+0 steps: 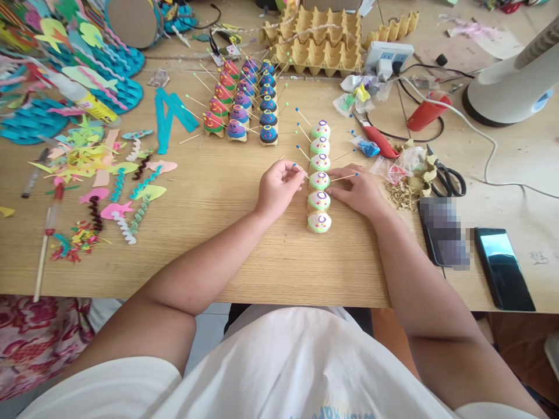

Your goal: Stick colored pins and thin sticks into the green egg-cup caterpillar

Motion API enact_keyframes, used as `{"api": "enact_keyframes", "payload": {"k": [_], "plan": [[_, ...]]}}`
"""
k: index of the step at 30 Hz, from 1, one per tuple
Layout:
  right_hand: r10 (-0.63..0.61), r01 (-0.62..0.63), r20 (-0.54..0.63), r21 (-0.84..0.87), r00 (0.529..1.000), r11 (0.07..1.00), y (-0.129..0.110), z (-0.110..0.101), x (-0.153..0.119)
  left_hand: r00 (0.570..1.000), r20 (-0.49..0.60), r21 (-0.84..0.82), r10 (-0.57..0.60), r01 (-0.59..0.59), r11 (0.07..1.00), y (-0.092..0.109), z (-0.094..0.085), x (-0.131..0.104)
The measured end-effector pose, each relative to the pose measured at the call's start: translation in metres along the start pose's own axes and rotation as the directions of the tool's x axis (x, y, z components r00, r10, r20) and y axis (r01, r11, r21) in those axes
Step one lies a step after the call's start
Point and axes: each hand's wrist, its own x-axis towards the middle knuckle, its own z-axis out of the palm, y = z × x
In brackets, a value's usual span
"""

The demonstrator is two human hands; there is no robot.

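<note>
A row of several white and green decorated egg-carton cups (318,201) runs away from me on the wooden table. My left hand (280,185) is at the row's left side, its thumb and fingers pinched on a thin stick (302,171) with a blue tip, which meets the fourth cup from the far end. On the right side, my right hand (356,189) rests with fingers spread against that cup and its neighbour. Another blue-tipped stick (347,177) passes over this hand from the cup. The farther cups carry blue-tipped sticks too.
Three rows of painted cups (238,113) with sticks stand behind, near egg trays (318,41). Paper scraps (100,169) and a glue bottle (89,99) lie left. Scissors (448,174), a red-handled tool (379,139), a power strip (388,55) and two phones (504,267) are right.
</note>
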Motion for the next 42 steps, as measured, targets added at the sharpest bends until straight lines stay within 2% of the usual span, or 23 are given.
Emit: {"api": "enact_keyframes", "payload": {"k": [8, 28, 42], "plan": [[0.011, -0.01, 0.016, -0.027, 1.0, 1.0, -0.0002, -0.0008, 0.0002, 0.999, 0.031, 0.033, 0.025, -0.026, 0.999, -0.0014, -0.0006, 0.0013], [0.023, -0.023, 0.005, -0.012, 1.0, 1.0, 0.0, 0.0001, -0.0003, 0.997, 0.019, 0.119, 0.079, -0.081, 0.99, -0.0055, 0.0006, 0.0042], [0.043, -0.043, 0.007, 0.002, 0.999, 0.999, -0.0021, -0.0004, -0.0007, 0.999, 0.046, 0.09, 0.029, -0.033, 0.995, -0.0033, -0.0002, 0.004]]}}
